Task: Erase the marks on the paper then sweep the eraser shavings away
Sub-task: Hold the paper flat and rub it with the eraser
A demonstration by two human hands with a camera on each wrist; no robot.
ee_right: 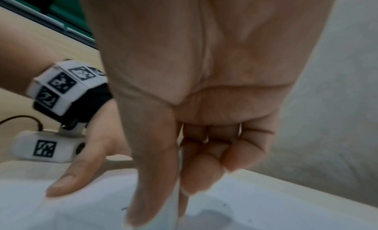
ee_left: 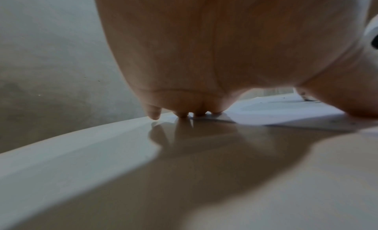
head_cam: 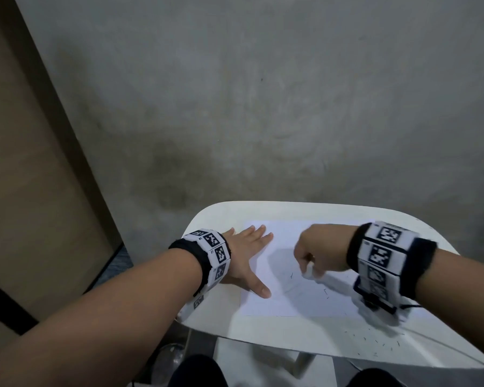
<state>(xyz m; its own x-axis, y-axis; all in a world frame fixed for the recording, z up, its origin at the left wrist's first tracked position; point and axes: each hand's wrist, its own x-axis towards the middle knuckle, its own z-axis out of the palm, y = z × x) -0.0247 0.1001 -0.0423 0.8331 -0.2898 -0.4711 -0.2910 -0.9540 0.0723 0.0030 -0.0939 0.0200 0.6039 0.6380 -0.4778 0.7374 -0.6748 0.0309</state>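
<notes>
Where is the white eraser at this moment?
In the head view, the white eraser is pinched in the right hand, over the middle of the white paper sheet, right of the left hand pressing the sheet.

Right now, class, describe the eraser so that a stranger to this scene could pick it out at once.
Start at the white table and the sheet of paper lying on it. The left hand lies flat on the sheet; the right hand is curled above its middle. The eraser is the small white piece pinched in those curled fingers, unlike the thin dark shavings scattered nearby.

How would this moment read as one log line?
left hand: flat, pressing paper | right hand: pinching eraser on paper | shavings: unswept on table
</notes>
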